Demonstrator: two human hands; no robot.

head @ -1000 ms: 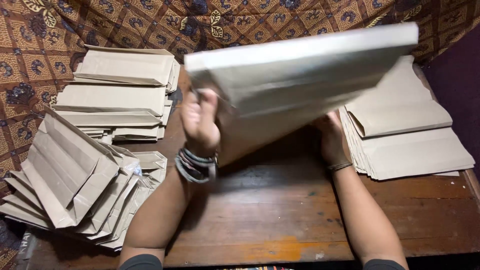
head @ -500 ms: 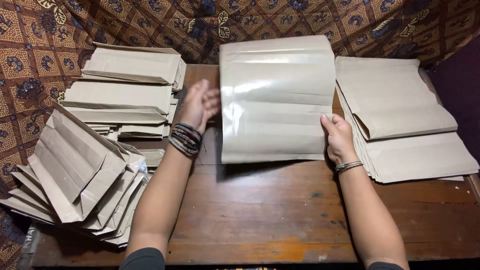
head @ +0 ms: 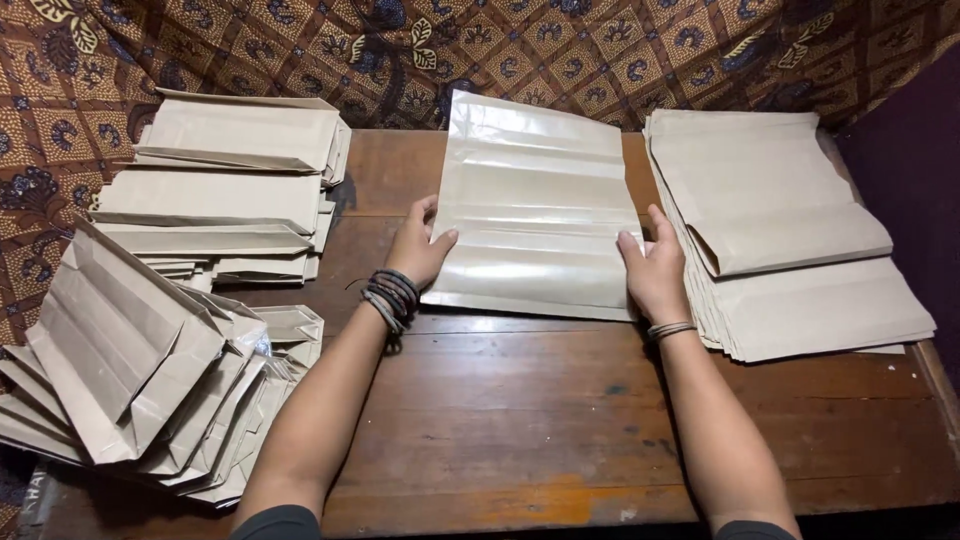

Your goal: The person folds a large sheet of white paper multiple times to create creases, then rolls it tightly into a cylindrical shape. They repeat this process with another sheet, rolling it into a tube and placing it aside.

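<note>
one brown sheet flat between two hands

the wooden table (head: 560,420) fills the view, backed by a brown patterned cloth (head: 300,50) from nine round to three o'clock. at three o'clock lies a stack of flat brown paper sheets (head: 800,240), its top sheet folded partway over, probably the supply kept within reach of the right hand. at nine to ten o'clock sit piles of folded paper bags (head: 230,180), squared up in layers, and at seven to eight o'clock a looser fan of folded bags (head: 130,370) leans outward, likely set down out of the working space.

at the centre, toward twelve o'clock, a single glossy brown paper sheet (head: 540,200) lies flat on the table, creased across in bands. the left hand (head: 420,250), cords around its wrist, rests open on the sheet's left edge, fingers spread and pressing down. the right hand (head: 655,275), a thin band at its wrist, lies open on the right edge, thumb on top. neither grips; both seem to pin the sheet flat and square.
</note>
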